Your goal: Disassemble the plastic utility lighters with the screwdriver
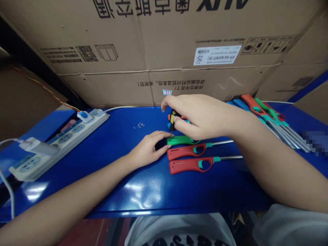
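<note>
My right hand [194, 114] is closed round the handle of a black and yellow screwdriver [172, 119]. The screwdriver points down, its tip at the butt end of a green long-nosed lighter [180, 140]. My left hand [150, 148] pinches that same end between thumb and fingers. Nearer me lie two red lighters, an upper one [179, 152] and a lower one [183, 166], side by side with their metal tubes pointing right. Orange and blue pieces, probably more lighters, are mostly hidden behind my right hand.
Several small metal bits, perhaps screws, [139, 125] lie left of the lighters on the blue table [133, 191]. A white power strip [64, 140] with plugs and cables stands at left. More lighters [269, 114] are piled at back right. A large cardboard box [123, 61] walls off the back.
</note>
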`<state>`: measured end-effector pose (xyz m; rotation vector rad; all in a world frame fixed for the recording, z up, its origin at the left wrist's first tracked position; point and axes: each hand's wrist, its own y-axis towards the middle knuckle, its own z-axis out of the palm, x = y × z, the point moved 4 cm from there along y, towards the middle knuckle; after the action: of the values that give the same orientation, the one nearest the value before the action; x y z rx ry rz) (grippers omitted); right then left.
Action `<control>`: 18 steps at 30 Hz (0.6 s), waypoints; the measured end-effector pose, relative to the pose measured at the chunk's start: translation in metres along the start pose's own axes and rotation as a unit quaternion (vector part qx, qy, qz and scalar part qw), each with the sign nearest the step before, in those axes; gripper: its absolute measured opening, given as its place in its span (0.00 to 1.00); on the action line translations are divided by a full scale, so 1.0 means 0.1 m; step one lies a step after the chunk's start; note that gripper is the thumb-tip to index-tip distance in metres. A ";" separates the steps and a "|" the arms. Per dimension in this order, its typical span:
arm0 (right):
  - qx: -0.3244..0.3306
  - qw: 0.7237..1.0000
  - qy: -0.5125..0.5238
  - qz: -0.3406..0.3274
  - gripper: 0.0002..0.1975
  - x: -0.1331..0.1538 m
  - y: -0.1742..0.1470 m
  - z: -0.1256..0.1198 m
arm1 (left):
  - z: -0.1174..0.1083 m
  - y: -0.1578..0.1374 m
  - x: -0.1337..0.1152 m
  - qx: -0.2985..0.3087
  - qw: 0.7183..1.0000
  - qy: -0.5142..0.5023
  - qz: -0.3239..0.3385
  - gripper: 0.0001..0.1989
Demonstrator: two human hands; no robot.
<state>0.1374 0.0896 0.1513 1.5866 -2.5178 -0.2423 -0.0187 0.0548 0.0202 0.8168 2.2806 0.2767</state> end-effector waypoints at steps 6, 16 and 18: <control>0.010 0.999 0.002 -0.033 0.14 0.02 0.01 0.02 | -0.02 0.01 0.00 -0.021 1.000 -0.002 -0.012 0.10; -0.006 1.000 -0.005 -0.025 0.15 0.02 0.03 0.05 | -0.02 0.03 0.02 -0.011 1.000 0.010 -0.023 0.07; -0.016 0.999 0.000 -0.036 0.13 0.03 0.03 0.04 | -0.02 0.05 0.03 -0.006 0.999 -0.001 -0.032 0.06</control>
<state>0.1322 0.0881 0.1482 1.6666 -2.4474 -0.2911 -0.0193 0.0604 0.0224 0.7364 2.2965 0.2610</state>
